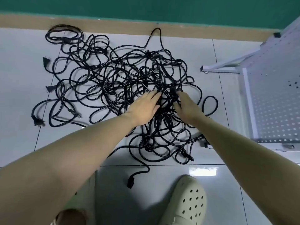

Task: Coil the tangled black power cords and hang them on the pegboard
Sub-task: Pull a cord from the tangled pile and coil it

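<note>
Where the pale floor tiles [21, 65] fill the middle of the frame, the tangled black power cords [113, 75] lie in one wide, knotted heap, loops crossing over loops from the upper left down to the lower centre. Both bare hands reach into the right-centre of the heap. The left hand [142, 109] lies on the cords with fingers stretched fairly straight and spread, gripping nothing that can be seen. The right hand [186, 108], just beside it, has its fingers down among the strands near a dark connector [174, 92]; whether they pinch a cord cannot be told, since the fingertips are hidden in the tangle. Loose plugs stick out along the left edge of the heap: one plug [45, 61] at the upper left and another plug [37, 121] lower down. A single strand trails toward the bottom centre and ends in a black socket end [130, 181]. At the right of the frame stands the white pegboard [276, 111] on its white frame, well apart from most of the heap. Along the top run a tan baseboard [113, 25] and a green wall [146, 7]. At the bottom right is a pale perforated clog [190, 203].
</note>
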